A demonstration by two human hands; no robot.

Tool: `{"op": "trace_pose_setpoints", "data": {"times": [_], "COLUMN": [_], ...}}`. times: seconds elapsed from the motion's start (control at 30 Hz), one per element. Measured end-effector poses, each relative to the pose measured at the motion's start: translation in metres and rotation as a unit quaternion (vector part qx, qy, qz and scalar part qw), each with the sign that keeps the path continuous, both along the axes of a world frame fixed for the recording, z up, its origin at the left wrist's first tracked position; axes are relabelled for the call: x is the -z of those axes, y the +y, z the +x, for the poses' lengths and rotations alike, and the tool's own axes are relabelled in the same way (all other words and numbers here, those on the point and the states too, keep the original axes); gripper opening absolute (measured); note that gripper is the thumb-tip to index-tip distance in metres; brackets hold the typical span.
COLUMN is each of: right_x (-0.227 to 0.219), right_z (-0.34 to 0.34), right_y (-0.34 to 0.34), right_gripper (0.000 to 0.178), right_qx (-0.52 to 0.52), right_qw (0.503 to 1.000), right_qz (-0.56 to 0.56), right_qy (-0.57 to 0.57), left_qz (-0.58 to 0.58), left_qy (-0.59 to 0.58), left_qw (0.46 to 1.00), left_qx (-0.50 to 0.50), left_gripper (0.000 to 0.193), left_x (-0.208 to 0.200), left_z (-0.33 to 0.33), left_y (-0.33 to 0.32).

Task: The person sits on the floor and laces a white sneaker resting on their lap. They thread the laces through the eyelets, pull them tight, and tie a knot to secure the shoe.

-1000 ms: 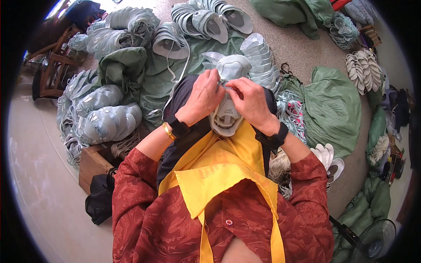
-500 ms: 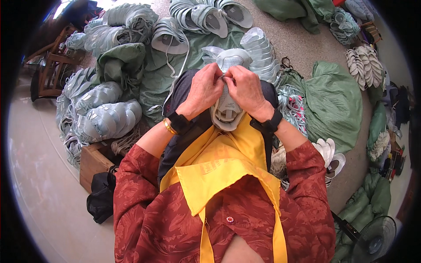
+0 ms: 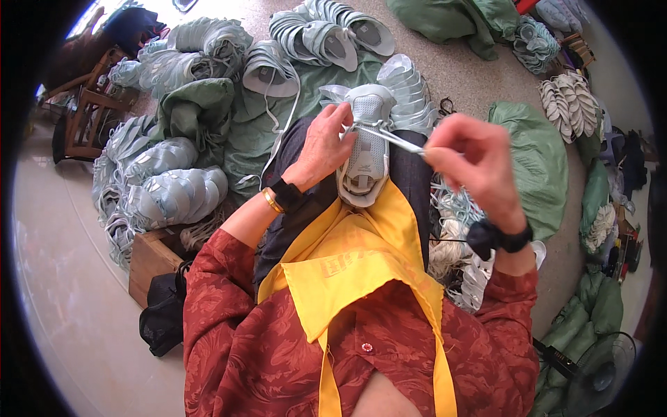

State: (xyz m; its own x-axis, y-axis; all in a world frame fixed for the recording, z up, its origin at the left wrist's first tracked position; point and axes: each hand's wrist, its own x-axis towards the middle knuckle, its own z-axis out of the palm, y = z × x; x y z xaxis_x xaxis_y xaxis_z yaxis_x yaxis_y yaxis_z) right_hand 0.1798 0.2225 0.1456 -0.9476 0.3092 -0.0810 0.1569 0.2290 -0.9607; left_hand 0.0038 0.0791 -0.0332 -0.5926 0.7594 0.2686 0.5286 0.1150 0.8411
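Note:
A light grey mesh shoe upper [image 3: 366,154] lies across my lap, over the dark trousers and the yellow apron [image 3: 347,243]. My left hand [image 3: 321,144] grips its left side, with curled fingers near the lacing. Out to the right, my right hand [image 3: 479,158] pinches a pale shoelace [image 3: 401,142] and holds it stretched taut from the upper. The right hand is slightly smeared by motion. Just beyond the shoe stands a nested row of pale uppers [image 3: 410,87].
Stacks of similar uppers [image 3: 177,187] lie left and ahead on green cloth [image 3: 243,139]. A wooden box [image 3: 149,260] stands by my left side, under a black mesh bag [image 3: 161,316]. At right are a green sack [image 3: 535,170], bundled laces [image 3: 451,240] and a fan [image 3: 601,372].
My right hand has moved from the shoe out to the right, drawing the shoelace out straight. My left hand stays at the shoe, shifted slightly left.

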Motion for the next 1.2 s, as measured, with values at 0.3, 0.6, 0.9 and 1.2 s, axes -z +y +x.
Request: {"op": "trace_pose_setpoints", "data": {"times": [0.3, 0.6, 0.9, 1.2], "right_x": [-0.003, 0.015, 0.018, 0.020], "right_z": [-0.009, -0.019, -0.030, -0.034], "right_y": [0.025, 0.027, 0.021, 0.013], "right_gripper": [0.011, 0.018, 0.020, 0.026], "right_qx": [0.054, 0.092, 0.105, 0.129], "right_qw": [0.996, 0.983, 0.987, 0.975], "right_qz": [0.027, -0.082, -0.055, -0.114], "right_qy": [0.063, 0.132, 0.110, 0.139], "left_qz": [0.115, 0.174, 0.229, 0.235], "left_qy": [-0.139, -0.305, -0.342, -0.443], "left_qw": [0.964, 0.918, 0.895, 0.849], "left_qx": [0.197, 0.182, 0.172, 0.164], "left_gripper": [0.012, 0.009, 0.013, 0.012], "left_x": [-0.092, -0.114, -0.110, -0.103], "left_z": [0.014, 0.026, 0.027, 0.024], "left_y": [0.006, 0.006, 0.016, 0.019]}}
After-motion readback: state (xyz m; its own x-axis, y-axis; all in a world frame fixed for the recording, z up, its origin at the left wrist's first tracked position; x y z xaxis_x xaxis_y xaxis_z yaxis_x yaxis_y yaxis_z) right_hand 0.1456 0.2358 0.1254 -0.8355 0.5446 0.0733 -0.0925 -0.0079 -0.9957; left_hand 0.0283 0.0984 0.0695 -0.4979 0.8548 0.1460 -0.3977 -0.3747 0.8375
